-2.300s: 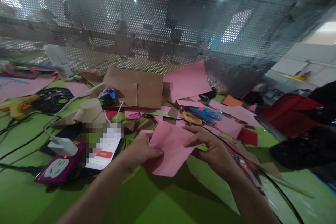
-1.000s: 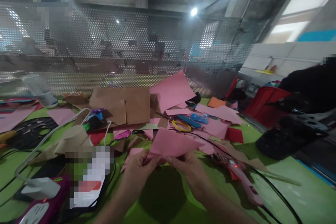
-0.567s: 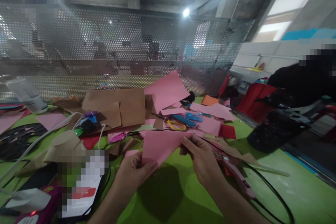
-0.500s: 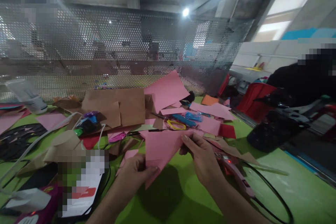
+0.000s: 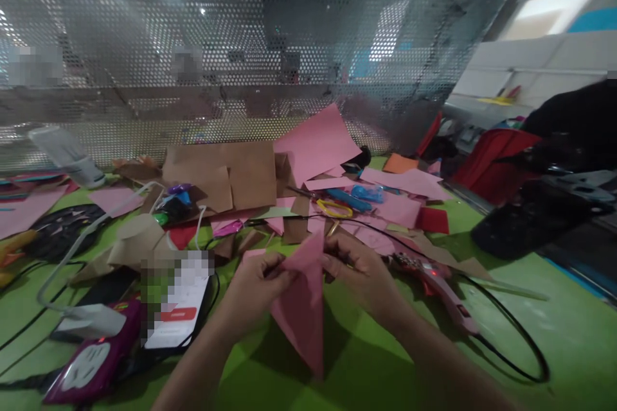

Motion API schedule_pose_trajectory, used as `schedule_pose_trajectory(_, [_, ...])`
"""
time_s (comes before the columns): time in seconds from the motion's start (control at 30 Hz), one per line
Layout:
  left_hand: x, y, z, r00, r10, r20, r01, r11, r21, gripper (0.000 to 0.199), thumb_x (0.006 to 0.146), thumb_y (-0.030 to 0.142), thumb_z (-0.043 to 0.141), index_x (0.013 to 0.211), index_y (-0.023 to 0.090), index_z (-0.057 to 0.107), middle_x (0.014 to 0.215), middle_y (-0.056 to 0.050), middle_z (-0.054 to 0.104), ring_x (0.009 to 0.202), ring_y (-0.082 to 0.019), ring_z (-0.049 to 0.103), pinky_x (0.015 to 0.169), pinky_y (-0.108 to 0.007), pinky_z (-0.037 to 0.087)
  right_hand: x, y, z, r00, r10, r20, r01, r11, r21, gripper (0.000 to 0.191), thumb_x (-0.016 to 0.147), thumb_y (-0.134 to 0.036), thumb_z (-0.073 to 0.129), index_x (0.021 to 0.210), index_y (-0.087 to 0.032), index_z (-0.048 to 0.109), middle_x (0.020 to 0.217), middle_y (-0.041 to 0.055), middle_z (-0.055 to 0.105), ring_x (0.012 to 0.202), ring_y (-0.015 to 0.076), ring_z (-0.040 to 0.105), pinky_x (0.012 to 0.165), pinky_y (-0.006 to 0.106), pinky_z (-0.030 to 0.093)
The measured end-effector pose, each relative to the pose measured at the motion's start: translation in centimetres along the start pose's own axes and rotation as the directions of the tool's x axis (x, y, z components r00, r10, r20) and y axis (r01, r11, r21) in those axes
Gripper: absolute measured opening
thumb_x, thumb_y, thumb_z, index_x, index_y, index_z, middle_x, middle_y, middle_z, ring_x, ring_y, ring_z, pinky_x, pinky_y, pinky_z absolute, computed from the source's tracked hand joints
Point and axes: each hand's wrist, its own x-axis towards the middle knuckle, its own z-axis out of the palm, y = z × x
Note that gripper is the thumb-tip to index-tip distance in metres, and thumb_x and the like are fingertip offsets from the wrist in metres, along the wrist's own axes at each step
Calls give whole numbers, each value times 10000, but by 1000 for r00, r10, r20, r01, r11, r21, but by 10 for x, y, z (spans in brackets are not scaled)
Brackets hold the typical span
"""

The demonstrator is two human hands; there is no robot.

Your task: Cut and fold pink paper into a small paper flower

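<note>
A pink paper piece [image 5: 301, 308] hangs between my hands over the green table, one long point facing down toward me. My left hand [image 5: 260, 289] pinches its upper left edge between thumb and fingers. At the upper right edge, my right hand [image 5: 359, 273] grips the same paper near its top tip. Just beyond lie yellow-handled scissors [image 5: 334, 208], a blue tool [image 5: 349, 200] and pink scraps. To the right of my right hand rests a pink corded tool [image 5: 448, 298] with a small red light.
A phone [image 5: 180, 308], a purple power device [image 5: 91, 356] and white cables lie at left. Folded brown cardboard [image 5: 245, 173] stands at the back before a perforated metal screen [image 5: 231, 64]. A person in black [image 5: 573, 122] is at right, near a red chair [image 5: 496, 164].
The pink paper has turned, its point now hanging lower. My left hand has moved up to its upper edge, nearer my right hand. The camera view has tilted down and shifted left.
</note>
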Motion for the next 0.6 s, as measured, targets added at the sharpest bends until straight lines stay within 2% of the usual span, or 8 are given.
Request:
schedule_pose_trajectory(0.1, [2,-4,-2,983,-66,-173,17,964,-267,249,723,402,747,812,173,708,781,-19,682,695,-158,598,632,-243,461,1,3,3,988,110,111,-127,980,156,242,810,-420,678,890,-198,622,801,6,618,727,162,563,634,262,440])
schedule_pose_trajectory(0.2, [3,-4,-5,961,-117,-249,-2,903,-430,339,696,385,786,951,181,696,837,-21,699,738,-148,618,697,-250,496,2,6,2,983,144,114,-157,981,114,212,786,-384,707,786,-187,629,734,-9,610,670,143,536,605,250,412])
schedule_pose_trajectory(0.33, [1,-2,-8,956,-136,-260,3,891,-454,318,711,387,782,936,179,699,825,-16,699,746,-133,619,665,-208,477,4,6,-5,992,116,40,-116,993,-8,169,816,-344,667,758,-186,652,717,-7,612,662,147,526,600,257,393])
schedule_pose_trajectory(0.43, [0,-1,-10,945,-153,-288,2,886,-464,362,689,424,789,943,181,700,857,-28,713,762,-151,627,661,-223,476,5,4,-10,996,71,48,-67,994,-85,125,812,-315,664,778,-196,683,754,9,655,729,180,571,656,283,419])
schedule_pose_trajectory(0.53, [1,-1,-11,943,-156,-296,9,897,-442,344,649,407,817,851,155,699,775,-26,701,706,-145,608,649,-234,474,6,4,-13,997,56,56,-50,994,-101,115,819,-300,645,795,-203,702,778,22,685,753,197,599,682,303,443])
schedule_pose_trajectory(0.6, [1,0,-12,945,-145,-294,13,912,-409,304,637,377,823,790,145,700,740,-19,684,690,-134,594,637,-225,465,8,5,-15,1000,24,8,-24,995,-94,123,827,-302,635,812,-203,706,800,30,693,774,205,611,707,318,458])
